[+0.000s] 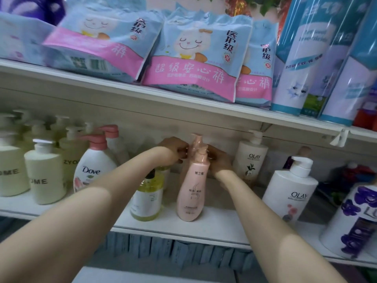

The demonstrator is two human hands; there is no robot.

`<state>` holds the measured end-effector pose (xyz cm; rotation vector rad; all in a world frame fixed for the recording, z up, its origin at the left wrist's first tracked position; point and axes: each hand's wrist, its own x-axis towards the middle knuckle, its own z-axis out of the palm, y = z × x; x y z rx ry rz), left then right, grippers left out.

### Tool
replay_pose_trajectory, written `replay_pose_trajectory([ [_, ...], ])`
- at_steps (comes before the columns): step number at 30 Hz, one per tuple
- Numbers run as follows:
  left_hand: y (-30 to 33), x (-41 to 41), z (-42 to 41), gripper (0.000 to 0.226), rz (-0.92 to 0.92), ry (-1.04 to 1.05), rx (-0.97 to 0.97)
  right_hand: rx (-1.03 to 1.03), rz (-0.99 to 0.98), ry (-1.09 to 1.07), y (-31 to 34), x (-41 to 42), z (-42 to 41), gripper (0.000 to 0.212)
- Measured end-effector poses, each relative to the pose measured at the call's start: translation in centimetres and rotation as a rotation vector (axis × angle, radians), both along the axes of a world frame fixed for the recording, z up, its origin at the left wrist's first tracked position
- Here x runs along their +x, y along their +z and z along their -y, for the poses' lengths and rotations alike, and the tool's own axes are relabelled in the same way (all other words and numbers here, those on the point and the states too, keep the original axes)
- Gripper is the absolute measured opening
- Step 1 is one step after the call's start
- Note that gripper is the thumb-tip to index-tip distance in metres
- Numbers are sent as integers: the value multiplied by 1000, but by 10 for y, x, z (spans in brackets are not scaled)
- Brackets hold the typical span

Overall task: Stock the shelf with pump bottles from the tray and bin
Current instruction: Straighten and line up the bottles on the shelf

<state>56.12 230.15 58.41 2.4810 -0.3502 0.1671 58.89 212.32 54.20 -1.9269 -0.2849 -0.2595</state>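
Note:
A pink pump bottle (pixel 190 190) stands upright near the front of the white shelf (pixel 214 229). Behind it a second pink pump bottle (pixel 195 140) shows only its pump top. My left hand (pixel 173 149) and my right hand (pixel 219 160) reach in from either side and pinch that rear bottle at its neck. A yellow-green pump bottle (pixel 148 198) stands just left of the front pink one, partly behind my left forearm.
Cream pump bottles (pixel 46 172) and a Dove bottle (pixel 91 170) fill the shelf's left. Two white Olay bottles (pixel 289 193) and a purple-flowered white bottle (pixel 355 223) stand right. The upper shelf (pixel 142 94) hangs low overhead, carrying pink-blue packs (pixel 195 58) and tall cans (pixel 306 58).

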Motion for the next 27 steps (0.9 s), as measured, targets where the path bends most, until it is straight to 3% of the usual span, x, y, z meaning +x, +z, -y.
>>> replay_pose_trajectory([
  [16, -1, -12, 9, 21, 99, 92, 270, 138, -27, 37, -4, -19, -2, 35],
  [25, -3, -19, 8, 32, 75, 111, 271, 145, -94, 8, -2, -21, -3, 33],
  [27, -5, -22, 9, 32, 67, 110, 191, 147, -84, 16, -3, -23, -2, 31],
])
